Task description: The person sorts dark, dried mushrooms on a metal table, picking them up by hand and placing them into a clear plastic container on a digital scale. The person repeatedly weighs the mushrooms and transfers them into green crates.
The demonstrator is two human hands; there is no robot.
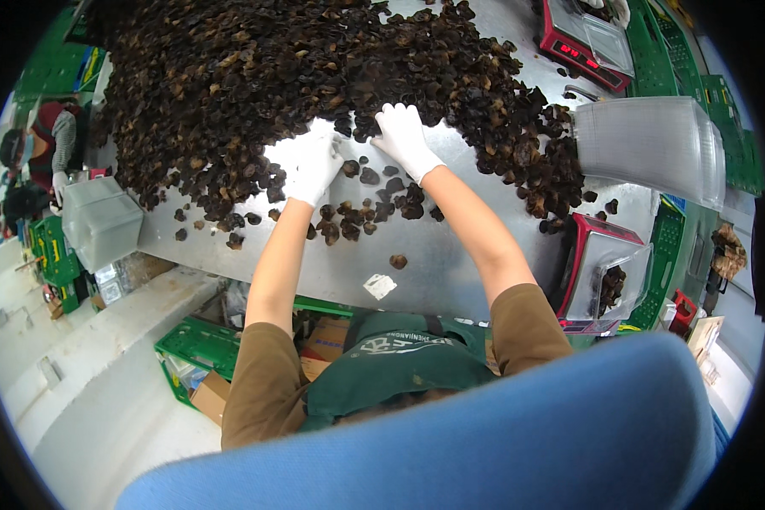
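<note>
A wide heap of dark brown dried pieces, which look like wood ear fungus (pixel 280 70), covers much of the metal table (pixel 440 274). My left hand (pixel 314 162), in a white glove, is at the near edge of the heap with its fingers bent; glare blurs its outline, and whether it holds anything is not visible. My right hand (pixel 403 137), also white-gloved, touches the heap's edge, fingers curled downward and their tips partly hidden. Loose pieces (pixel 350 220) lie between and below my hands. A single piece (pixel 398 261) lies nearer to me, by a white paper scrap (pixel 380 286).
At right, a red scale (pixel 574 268) bears a clear plastic box with dark pieces, beside stacked clear containers (pixel 644 143). Another red scale (pixel 586 51) stands at the far right. Translucent tubs (pixel 102 220) stand at left, near a co-worker (pixel 48 140). Green crates (pixel 197 347) are below.
</note>
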